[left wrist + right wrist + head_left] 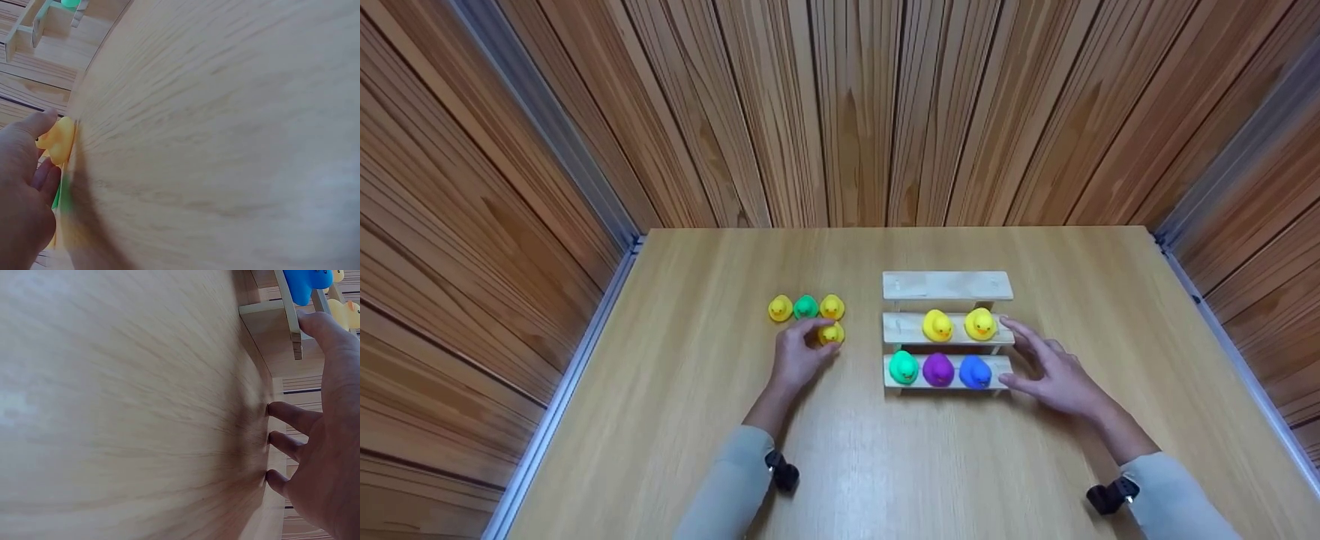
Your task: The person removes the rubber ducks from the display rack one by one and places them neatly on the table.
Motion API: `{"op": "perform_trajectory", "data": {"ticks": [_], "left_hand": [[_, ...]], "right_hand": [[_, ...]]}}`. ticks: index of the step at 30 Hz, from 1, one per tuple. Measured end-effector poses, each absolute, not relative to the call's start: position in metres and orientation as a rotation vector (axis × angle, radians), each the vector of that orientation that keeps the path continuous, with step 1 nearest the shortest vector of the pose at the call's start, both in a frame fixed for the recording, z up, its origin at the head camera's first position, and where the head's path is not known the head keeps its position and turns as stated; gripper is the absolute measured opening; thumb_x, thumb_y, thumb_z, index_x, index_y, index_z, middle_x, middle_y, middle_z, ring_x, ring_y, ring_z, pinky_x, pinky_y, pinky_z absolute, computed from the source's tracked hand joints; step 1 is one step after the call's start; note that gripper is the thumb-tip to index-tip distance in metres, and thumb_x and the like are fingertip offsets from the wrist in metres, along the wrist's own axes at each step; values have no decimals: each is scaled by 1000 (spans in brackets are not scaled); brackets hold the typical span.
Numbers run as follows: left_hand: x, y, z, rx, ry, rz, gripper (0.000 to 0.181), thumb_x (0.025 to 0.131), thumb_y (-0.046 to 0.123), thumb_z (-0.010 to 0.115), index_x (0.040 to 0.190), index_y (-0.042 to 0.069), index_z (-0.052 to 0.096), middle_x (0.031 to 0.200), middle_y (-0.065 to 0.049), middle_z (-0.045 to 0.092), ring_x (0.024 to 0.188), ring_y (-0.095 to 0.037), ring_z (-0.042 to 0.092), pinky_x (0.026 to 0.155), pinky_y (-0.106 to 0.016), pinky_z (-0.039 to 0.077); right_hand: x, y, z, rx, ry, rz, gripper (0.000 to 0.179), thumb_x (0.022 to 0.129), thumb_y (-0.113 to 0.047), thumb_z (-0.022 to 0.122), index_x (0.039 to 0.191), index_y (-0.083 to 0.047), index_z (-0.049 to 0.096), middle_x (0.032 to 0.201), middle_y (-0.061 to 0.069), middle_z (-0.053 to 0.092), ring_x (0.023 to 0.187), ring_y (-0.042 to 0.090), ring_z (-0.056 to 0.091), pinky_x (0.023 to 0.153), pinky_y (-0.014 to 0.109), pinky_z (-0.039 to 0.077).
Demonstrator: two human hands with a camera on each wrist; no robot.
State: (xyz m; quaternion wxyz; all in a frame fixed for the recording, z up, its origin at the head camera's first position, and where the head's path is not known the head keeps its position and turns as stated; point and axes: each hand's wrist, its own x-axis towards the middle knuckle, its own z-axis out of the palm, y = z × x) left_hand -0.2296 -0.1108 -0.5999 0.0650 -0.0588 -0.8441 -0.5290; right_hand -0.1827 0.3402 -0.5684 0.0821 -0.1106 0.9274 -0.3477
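My left hand [797,355] has thumb and fingers about a yellow rubber duck [831,334], pinching it at tabletop level. Behind that duck stand a yellow duck [781,308], a green duck [806,307] and another yellow duck [832,306] in a row. At the right end of a three-step wooden rack [947,285], my right hand [1057,377] is spread. Its thumb is by the lowest step's end, and several fingertips touch the table in the right wrist view. That step bears a green duck [904,367], a purple duck [938,369] and a blue duck [975,372].
Two yellow ducks, one left [937,325] and one right [980,324], sit on the rack's middle step. The light wood table [660,420] is bordered by wood-plank walls [855,112] at the back and sides.
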Motion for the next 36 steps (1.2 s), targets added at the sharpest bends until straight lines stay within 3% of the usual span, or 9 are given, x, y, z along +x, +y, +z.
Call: {"op": "perform_trajectory", "data": {"ticks": [16,36], "left_hand": [[-226,-116,-585,-241,-2515,-1564,36,94,3,90,128,1,81,133,-20,80,129,-40,76,115,-53,63],[-212,-98,-560,-296,-2550,-1579,37,97,6,88,133,7,80,142,-14,76,138,-35,72,121,-51,60]], "right_hand": [[-181,341,-569,-344,2770,-1054,95,103,-49,81,178,-44,23,176,29,46,158,60,37,117,87,24],[-184,342,-571,-349,2782,-1041,95,103,-52,79,178,-46,21,178,28,43,160,61,34,119,88,23]]}}
